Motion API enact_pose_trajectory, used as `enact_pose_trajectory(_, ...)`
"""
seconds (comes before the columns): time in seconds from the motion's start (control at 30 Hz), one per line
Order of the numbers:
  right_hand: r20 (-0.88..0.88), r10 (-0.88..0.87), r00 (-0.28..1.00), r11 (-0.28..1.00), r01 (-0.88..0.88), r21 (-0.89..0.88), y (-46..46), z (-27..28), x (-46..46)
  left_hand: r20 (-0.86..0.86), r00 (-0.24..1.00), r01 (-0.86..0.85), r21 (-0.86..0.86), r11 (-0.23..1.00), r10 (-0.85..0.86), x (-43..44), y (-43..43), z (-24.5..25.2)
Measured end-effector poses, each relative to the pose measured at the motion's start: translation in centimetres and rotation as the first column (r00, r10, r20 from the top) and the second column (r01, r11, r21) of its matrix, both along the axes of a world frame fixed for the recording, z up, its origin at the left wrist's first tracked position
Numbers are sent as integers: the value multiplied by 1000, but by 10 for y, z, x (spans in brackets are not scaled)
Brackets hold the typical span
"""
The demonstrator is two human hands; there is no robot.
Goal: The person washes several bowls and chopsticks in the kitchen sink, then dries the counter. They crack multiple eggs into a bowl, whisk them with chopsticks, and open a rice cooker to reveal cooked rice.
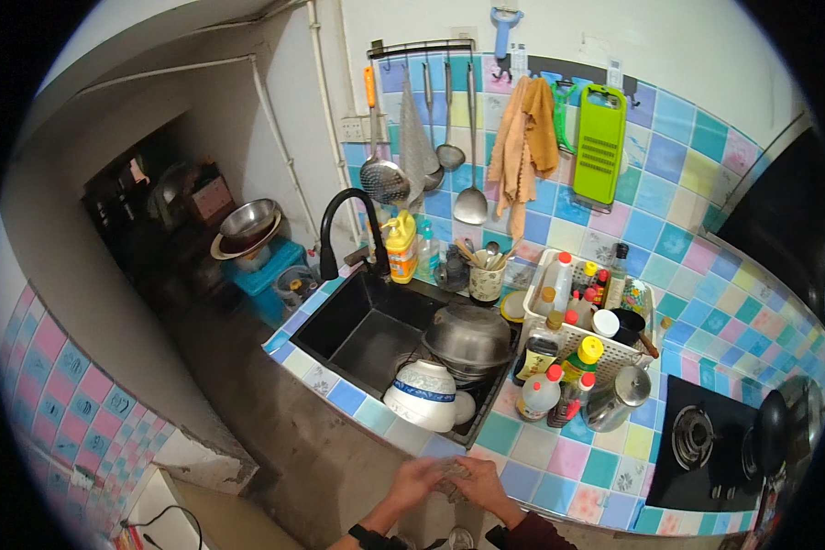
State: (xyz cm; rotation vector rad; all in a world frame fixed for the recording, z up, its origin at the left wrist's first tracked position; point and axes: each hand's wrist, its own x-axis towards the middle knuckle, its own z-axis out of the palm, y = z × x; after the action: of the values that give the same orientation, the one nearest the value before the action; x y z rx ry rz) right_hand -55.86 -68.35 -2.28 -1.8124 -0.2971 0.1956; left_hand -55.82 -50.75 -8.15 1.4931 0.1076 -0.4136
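My left hand and my right hand meet at the bottom centre, just off the tiled counter's front edge. Between them is a small, crumpled greyish thing, partly hidden by the fingers; it may be a cloth. The left hand is blurred, so its grip is unclear, while the right hand's fingers close on the thing. Above the hands, white bowls with a blue band lie upside down on a rack in the black sink, beside an overturned metal basin.
Sauce bottles and a metal jug stand right of the sink, before a white plastic basket. A black faucet arches over the sink. The gas stove is at far right. Ladles and orange cloths hang above.
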Motion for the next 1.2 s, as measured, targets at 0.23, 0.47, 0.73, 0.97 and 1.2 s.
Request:
enact_pose_trajectory(0.23, -123, -45, 991, 996, 53, 67, -10, -7, 1, 73, 992, 109, -157, 981, -99, -2, 0, 20)
enact_pose_trajectory(0.47, 398, -171, 901, 951, 257, -173, -34, -47, 16, -80, 997, 20, 121, 992, -11, 2, 9, 16)
enact_pose_trajectory(0.73, 478, -277, 834, 582, 541, -607, -103, -50, 42, -142, 942, -295, 91, 951, 305, -13, 127, -45)
enact_pose_trajectory(0.97, 422, -185, 887, 807, 382, -450, -26, 25, 101, -223, 891, -376, 123, 918, 395, -3, 226, -53)
enact_pose_trajectory(1.2, 557, -378, 740, 712, 616, -335, -1, 61, 313, -229, 838, -466, 172, 868, 495, 9, 297, -57)
